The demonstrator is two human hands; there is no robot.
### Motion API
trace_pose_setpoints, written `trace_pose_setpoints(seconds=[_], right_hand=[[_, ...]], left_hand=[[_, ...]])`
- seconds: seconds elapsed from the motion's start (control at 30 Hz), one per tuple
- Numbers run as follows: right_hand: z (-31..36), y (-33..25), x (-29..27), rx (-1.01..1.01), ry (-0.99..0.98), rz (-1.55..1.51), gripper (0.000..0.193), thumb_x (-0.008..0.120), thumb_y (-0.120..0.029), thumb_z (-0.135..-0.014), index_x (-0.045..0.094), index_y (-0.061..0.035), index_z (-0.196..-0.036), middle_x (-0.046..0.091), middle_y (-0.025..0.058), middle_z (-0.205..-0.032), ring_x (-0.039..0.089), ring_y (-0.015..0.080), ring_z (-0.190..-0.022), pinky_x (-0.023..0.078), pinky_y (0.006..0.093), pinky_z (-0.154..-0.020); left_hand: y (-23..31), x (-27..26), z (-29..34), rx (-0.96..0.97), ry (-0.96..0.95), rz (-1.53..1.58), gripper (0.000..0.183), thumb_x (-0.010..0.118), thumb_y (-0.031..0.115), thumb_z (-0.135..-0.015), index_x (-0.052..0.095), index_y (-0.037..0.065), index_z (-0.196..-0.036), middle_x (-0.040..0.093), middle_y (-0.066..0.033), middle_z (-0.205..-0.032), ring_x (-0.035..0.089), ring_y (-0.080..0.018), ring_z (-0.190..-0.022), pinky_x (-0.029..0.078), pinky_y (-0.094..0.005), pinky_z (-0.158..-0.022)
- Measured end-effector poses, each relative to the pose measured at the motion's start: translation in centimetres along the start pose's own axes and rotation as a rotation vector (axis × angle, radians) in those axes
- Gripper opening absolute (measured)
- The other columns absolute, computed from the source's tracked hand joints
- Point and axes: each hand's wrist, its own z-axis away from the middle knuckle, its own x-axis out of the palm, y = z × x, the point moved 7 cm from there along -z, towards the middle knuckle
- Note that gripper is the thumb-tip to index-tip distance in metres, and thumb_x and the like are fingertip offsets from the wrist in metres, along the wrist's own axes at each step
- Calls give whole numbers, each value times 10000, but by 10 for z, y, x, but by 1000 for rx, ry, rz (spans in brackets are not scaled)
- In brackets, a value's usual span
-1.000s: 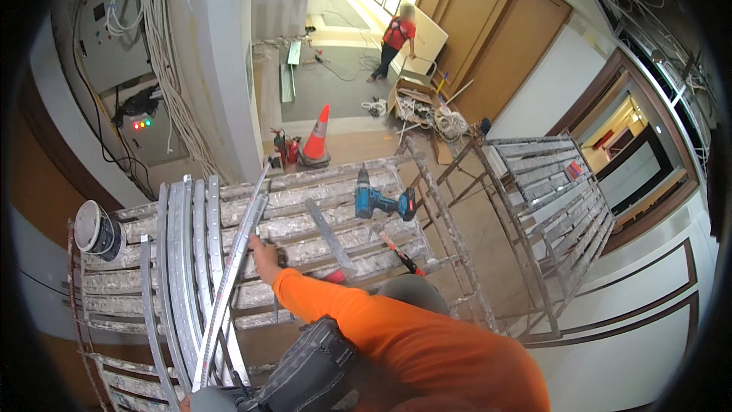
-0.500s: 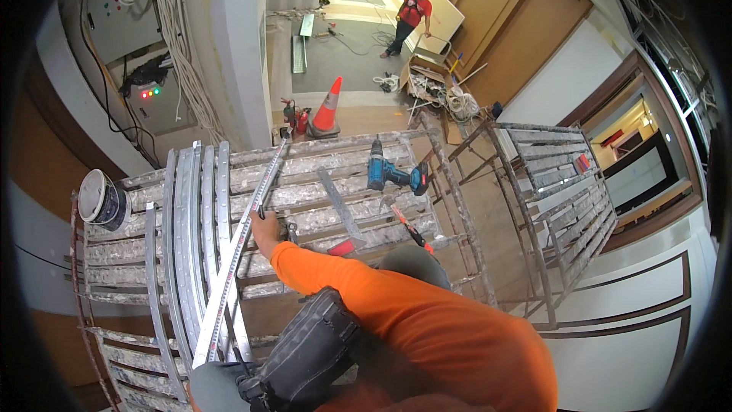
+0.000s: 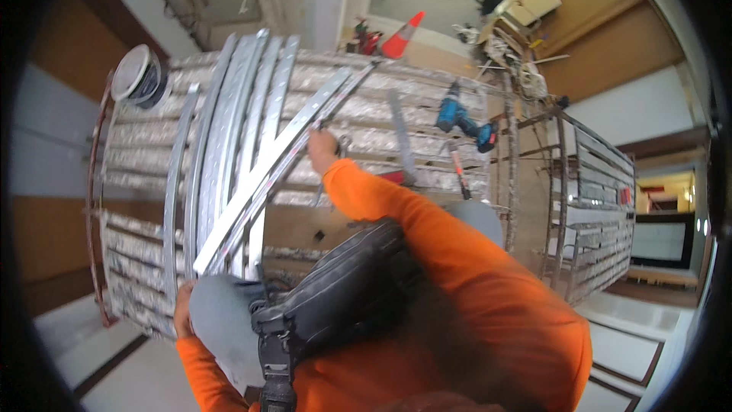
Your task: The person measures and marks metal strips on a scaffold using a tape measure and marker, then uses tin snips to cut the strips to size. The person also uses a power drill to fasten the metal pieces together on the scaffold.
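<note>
Right hand in on the slanted metal strip, left hand down by the knee!
And there's the strip [image 3: 258,183], lying diagonally over the other strips [image 3: 221,133] on the platform [image 3: 137,136], a tape [image 3: 280,168] along its right edge. The right hand [image 3: 323,146] has fingers curled at that tape; blur hides whether they're clamped. Left hand [image 3: 183,309], beside the knee [image 3: 221,313]: can't tell its grip.
</note>
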Motion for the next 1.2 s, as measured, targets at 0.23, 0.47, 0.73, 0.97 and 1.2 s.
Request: trace_pose_setpoints(seconds=[0.23,0.47,0.73,0.97,1.2], right_hand=[[62,-14,32,145,-169,-278,149,606,-229,-986,604,-80,-979,522,14,-708,387,124,-473,303,302,-404],[92,-12,58,136,-271,-185,164,587,-198,-992,616,-37,-995,549,41,-743,410,118,-506,293,281,-396],[87,7,69,143,-299,-135,202,616,-233,-973,638,-51,-889,600,38,-714,460,139,-487,344,323,-411],[75,24,85,180,-423,-79,183,605,-220,-971,642,-53,-907,596,31,-741,502,156,-555,382,323,-452],[2,59,67,179,-827,-206,219,490,-272,-1054,546,-166,-871,452,-23,-639,431,103,-518,377,262,-473]], left_hand=[[-67,-72,-13,-64,-8,-91,89,734,107,-916,729,45,-853,687,12,-754,569,-71,-643,453,-240,-611],[-69,-103,4,-68,31,-152,174,743,190,-927,712,67,-807,698,-6,-748,565,-75,-629,452,-247,-615],[-65,-119,0,-69,60,-156,164,762,166,-899,703,59,-790,703,-12,-742,538,-76,-605,432,-247,-593],[-77,-127,3,-153,98,-196,141,772,167,-881,719,46,-834,710,-33,-760,572,-97,-648,448,-246,-627],[-48,-130,-24,-42,101,-583,462,735,518,-839,780,86,-998,736,-155,-975,667,-292,-983,521,-401,-898]])
